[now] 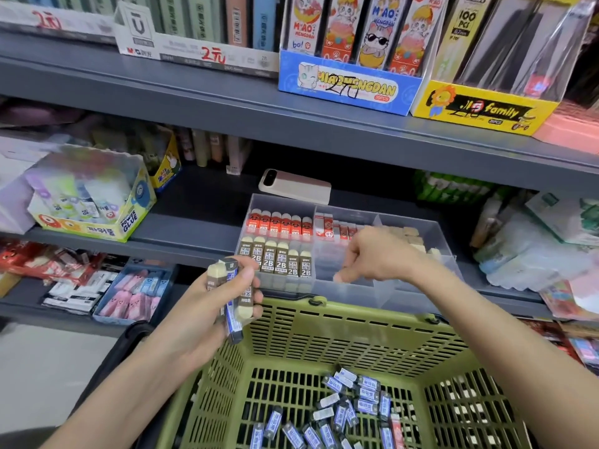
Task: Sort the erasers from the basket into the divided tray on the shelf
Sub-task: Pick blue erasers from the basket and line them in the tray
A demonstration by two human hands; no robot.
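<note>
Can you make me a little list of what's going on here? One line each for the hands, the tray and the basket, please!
left hand: holds a bunch of erasers, brown-sleeved and blue-sleeved
right hand: over the tray's middle part, fingers curled down; can't tell if it holds anything
tray: clear, on the shelf; red erasers at back left, 2B erasers in front of them
basket: green, below the tray, many blue erasers inside
phone: lies behind the tray
</note>
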